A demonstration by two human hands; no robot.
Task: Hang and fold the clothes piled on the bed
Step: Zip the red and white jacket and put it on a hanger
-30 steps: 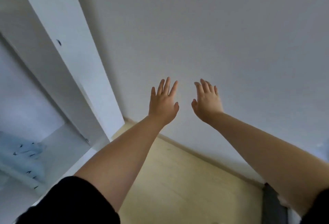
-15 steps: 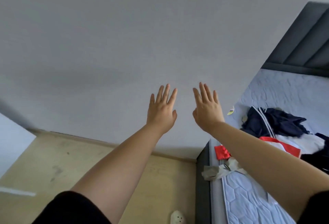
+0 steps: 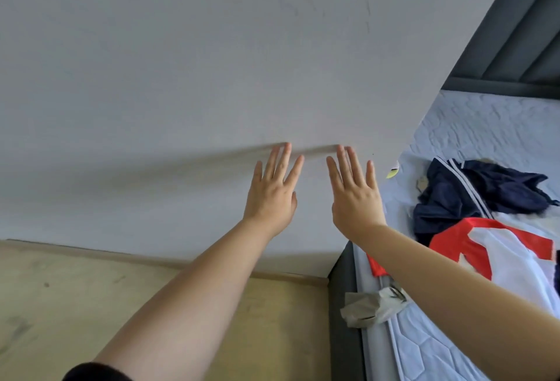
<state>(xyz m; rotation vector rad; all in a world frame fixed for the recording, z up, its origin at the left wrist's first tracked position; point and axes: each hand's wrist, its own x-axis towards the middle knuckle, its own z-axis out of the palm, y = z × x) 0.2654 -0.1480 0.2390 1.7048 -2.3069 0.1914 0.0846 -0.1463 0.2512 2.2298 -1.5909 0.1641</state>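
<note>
Bare left hand (image 3: 272,198) and right hand (image 3: 354,198) raised side by side, fingers (image 3: 281,162) straight, spread, holding nothing. Piled on the quilted pale-blue bed (image 3: 485,126): crumpled navy white-striped garment (image 3: 472,195) by the wall-side edge, white-and-red shirt (image 3: 515,262) touching it, nearer. Reach right, take one piece only, by shoulders or waistband, and shake flat before folding.

Right forearm hides red-and-white shirt (image 3: 497,256) — bed (image 3: 424,347) cut off.

Plain grey wall (image 3: 181,62) fills the far side ahead of me. Tan wood floor (image 3: 60,305) near left, skirting strip (image 3: 91,251) where they meet. Small yellow scrap (image 3: 393,173) far right by the wall.
</note>
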